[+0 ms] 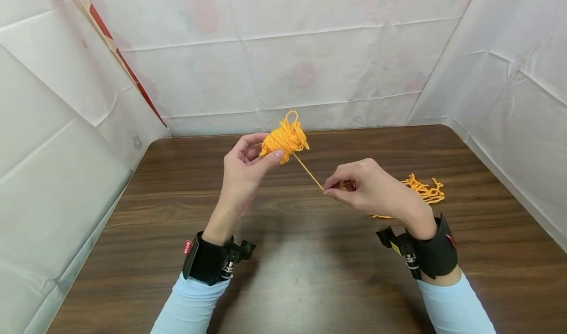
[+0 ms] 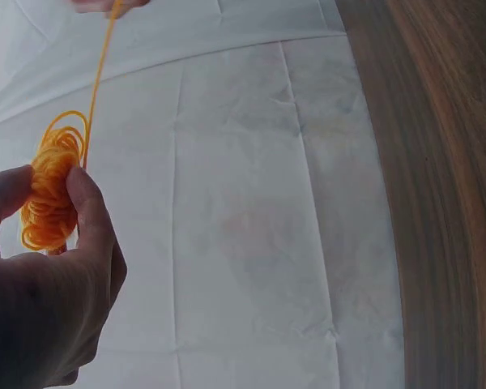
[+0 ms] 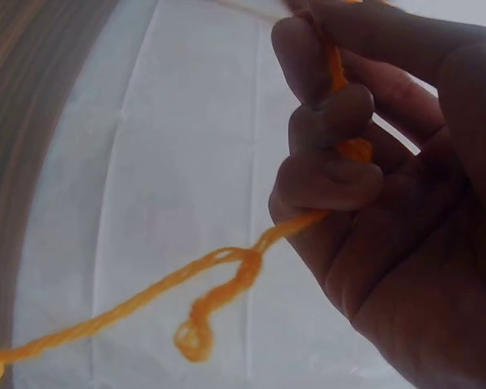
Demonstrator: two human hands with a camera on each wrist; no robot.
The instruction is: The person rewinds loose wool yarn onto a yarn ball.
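Both hands keep the strand [image 1: 308, 173] taut: left hand [image 1: 243, 169] grips the yarn ball [image 1: 284, 139]; right hand [image 1: 369, 186], at four o'clock, pinches the strand.

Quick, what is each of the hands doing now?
Left hand: fingers curled, holding the yarn ball.
Right hand: pinching the yarn strand that runs from the ball.

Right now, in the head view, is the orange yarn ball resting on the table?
No, the left hand holds the orange yarn ball up above the wooden table.
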